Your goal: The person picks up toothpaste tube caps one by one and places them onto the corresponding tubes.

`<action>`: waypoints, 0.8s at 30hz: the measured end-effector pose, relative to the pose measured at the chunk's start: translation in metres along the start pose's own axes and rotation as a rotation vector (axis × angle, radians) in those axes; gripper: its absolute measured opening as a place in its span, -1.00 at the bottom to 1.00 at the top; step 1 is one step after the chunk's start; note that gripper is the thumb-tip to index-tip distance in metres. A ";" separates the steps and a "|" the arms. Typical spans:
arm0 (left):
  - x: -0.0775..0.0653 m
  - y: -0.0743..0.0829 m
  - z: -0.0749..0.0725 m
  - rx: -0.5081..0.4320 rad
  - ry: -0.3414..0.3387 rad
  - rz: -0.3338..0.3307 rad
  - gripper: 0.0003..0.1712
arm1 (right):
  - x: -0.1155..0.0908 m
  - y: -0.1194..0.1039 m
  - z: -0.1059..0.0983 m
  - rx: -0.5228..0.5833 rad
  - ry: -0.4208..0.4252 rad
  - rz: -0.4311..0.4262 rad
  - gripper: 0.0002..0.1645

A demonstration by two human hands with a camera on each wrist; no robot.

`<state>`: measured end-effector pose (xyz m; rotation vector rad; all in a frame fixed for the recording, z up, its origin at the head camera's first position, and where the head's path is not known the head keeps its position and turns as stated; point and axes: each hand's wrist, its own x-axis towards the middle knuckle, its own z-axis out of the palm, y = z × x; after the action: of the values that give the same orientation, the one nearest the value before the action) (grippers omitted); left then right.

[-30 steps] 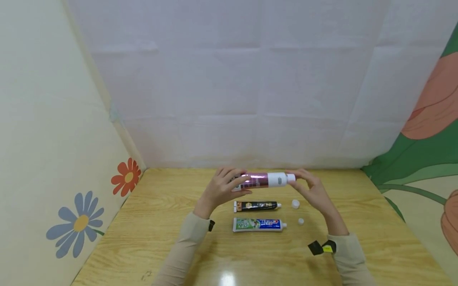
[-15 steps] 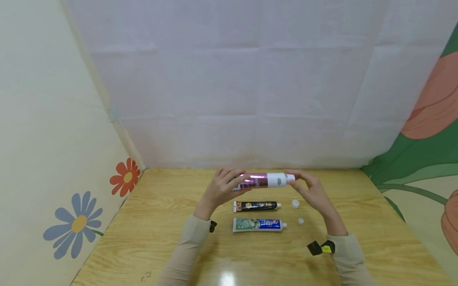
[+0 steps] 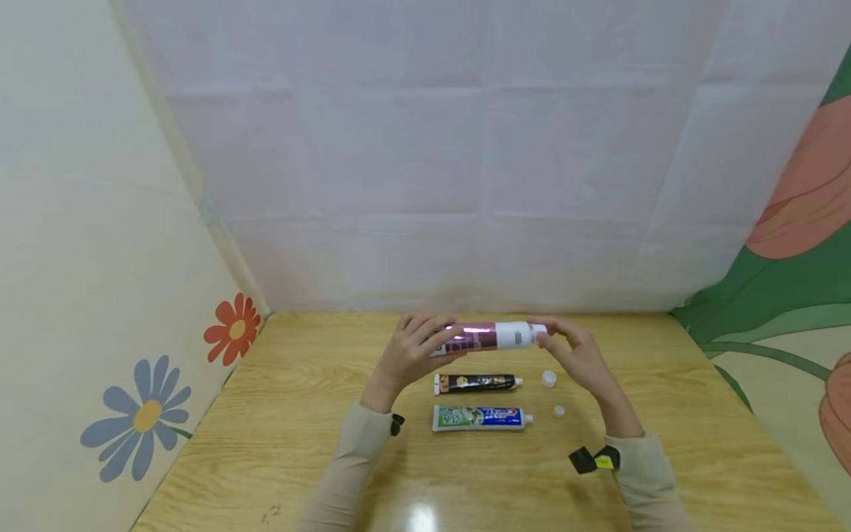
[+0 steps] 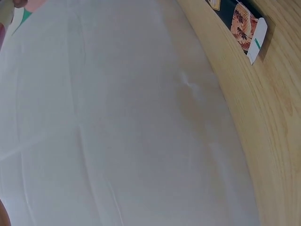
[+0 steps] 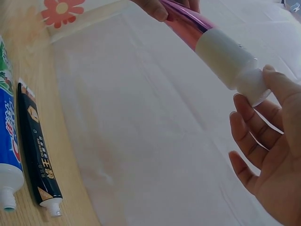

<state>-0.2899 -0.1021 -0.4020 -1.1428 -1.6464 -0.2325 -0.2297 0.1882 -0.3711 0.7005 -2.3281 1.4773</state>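
Note:
A pink and white toothpaste tube point(image 3: 480, 336) is held level above the back of the table, its cap end to the right. My left hand point(image 3: 414, 351) grips the tube's pink end, fingers over the top and thumb below. At the other end my right hand point(image 3: 580, 356) pinches the white cap point(image 5: 252, 87) between thumb and fingers. In the right wrist view the cap sits against the white shoulder of the tube. Below the hands lie a black toothpaste tube point(image 3: 477, 383) and a green and blue toothpaste tube point(image 3: 480, 418), both with bare nozzles pointing right.
Two loose white caps lie on the wooden table point(image 3: 299, 443): a larger cap point(image 3: 549, 379) beside the black tube's nozzle and a smaller cap point(image 3: 559, 411) nearer the front. A white sheet point(image 3: 425, 185) hangs along the table's back edge.
Both hands stay almost in place on the toothpaste tube. The right hand has shifted very slightly left, and a little more of the tube's neck shows beside the cap.

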 end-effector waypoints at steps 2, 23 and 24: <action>-0.001 0.000 0.000 -0.002 0.001 0.001 -0.32 | 0.000 0.000 0.000 -0.003 -0.002 0.003 -0.68; -0.002 0.002 -0.001 -0.046 0.048 -0.013 -0.26 | -0.003 0.004 -0.008 0.001 -0.065 -0.038 -0.39; -0.002 0.002 -0.001 -0.043 0.050 -0.010 -0.26 | -0.004 0.003 -0.009 -0.001 -0.060 -0.045 -0.38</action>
<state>-0.2879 -0.1027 -0.4041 -1.1518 -1.6105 -0.3016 -0.2287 0.1984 -0.3715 0.8019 -2.3408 1.4545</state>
